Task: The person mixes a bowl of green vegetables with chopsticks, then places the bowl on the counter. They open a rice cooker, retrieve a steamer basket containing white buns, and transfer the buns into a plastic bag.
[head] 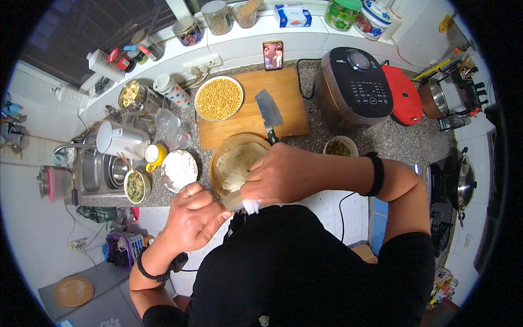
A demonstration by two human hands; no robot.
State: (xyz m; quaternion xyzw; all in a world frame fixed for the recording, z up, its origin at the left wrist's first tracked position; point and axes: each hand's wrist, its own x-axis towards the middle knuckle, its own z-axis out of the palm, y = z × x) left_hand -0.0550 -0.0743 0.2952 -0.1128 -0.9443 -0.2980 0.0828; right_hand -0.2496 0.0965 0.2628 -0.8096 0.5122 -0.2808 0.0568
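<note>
Curled fingers of my left hand (194,218), which wears a ring, close on one end of a flat pale strip (233,201) whose material I cannot make out. My right hand (271,178) is at its other end, gripping a crumpled white tissue or cloth (252,206) against it. Just beyond both hands sits a round bamboo steamer (215,163), partly hidden by my right hand. Pale, thin sheets (241,157) line its inside. A white plate (179,171) with dark smears lies left of the steamer.
A wooden cutting board (294,118) carries a cleaver (269,108) and a bowl of yellow kernels or beans (219,98). A multicooker (357,81) stands right, near a bowl of dark green contents (341,147). Leftward are a yellow mug (157,156), a bowl with chopsticks (136,186) and a sink (90,171).
</note>
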